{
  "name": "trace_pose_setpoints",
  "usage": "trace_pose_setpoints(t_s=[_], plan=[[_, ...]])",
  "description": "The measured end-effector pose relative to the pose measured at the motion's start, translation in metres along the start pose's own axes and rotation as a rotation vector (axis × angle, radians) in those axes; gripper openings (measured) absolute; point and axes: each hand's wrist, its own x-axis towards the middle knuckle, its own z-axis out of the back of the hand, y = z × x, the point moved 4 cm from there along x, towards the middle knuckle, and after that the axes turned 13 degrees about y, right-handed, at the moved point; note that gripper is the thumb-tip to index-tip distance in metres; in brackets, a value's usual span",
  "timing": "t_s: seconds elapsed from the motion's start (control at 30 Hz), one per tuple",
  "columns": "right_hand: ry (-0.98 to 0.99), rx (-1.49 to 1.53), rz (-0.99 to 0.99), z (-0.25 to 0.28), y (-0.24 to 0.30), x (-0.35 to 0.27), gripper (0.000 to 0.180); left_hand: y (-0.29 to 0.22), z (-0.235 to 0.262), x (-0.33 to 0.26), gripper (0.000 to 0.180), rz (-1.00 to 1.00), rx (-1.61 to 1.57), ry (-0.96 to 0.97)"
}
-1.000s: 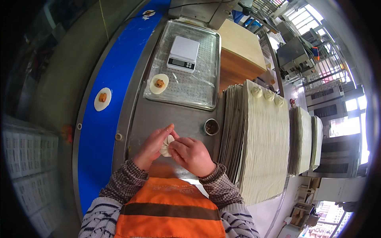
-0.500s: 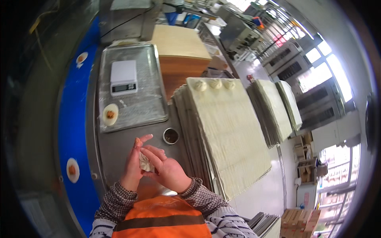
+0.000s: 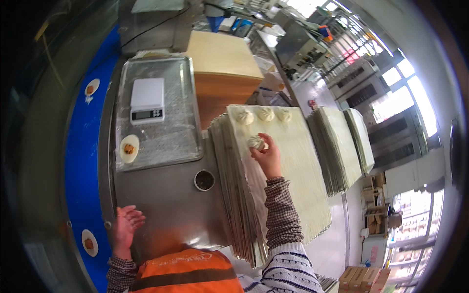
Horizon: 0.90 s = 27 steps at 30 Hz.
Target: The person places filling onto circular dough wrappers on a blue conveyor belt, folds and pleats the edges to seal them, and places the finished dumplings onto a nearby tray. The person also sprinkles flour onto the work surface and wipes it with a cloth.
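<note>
Between the thumb and fingers of my right hand (image 3: 269, 158) is a pleated white bun (image 3: 256, 142). It is at the surface of the top paper-lined tray (image 3: 293, 185) of a tall stack; whether it rests there I cannot tell. Three more pleated buns (image 3: 266, 114) sit in a row along that tray's far edge. My left hand (image 3: 128, 226) is open, fingers apart and holding nothing, over the steel table (image 3: 156, 195) beside the blue belt (image 3: 80, 180). A round dough wrapper (image 3: 129, 157) with orange-brown filling lies on the metal tray (image 3: 181, 127) farther away.
On the metal tray stands a white digital scale (image 3: 147, 95). A small round cup (image 3: 204, 181) with dark contents sits near the tray stack. The belt carries more filled wrappers (image 3: 89, 250). Other tray stacks (image 3: 339, 151) stand to the right, and a wooden-topped block (image 3: 222, 51) behind.
My hands have parted. The right hand has carried the bun to the right, over the paper-lined tray. My left hand has let go and moved left and nearer.
</note>
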Motion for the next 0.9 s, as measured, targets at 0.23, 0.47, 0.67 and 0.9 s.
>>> trace_pose_setpoints(t_s=[0.23, 0.47, 0.67, 0.9], plan=[[0.120, 0.020, 0.044, 0.016, -0.086, 0.007, 0.057, -0.003, 0.096, -0.133, 0.027, -0.326, 0.211, -0.497], [-0.249, -0.417, 0.104, 0.007, 0.023, -0.037, 0.059, 0.049, 0.211, -0.259, 0.037, -0.271, 0.834, -1.311], [0.046, -0.163, 0.283, -0.078, 0.076, -0.063, 0.052, 0.055, 0.258, -0.267, 0.065, 0.240, 0.905, -1.061], [0.269, -0.119, 0.348, -0.167, 0.091, -0.078, 0.047, 0.082, 0.262, -0.306, 0.050, 0.187, 0.519, -1.012]])
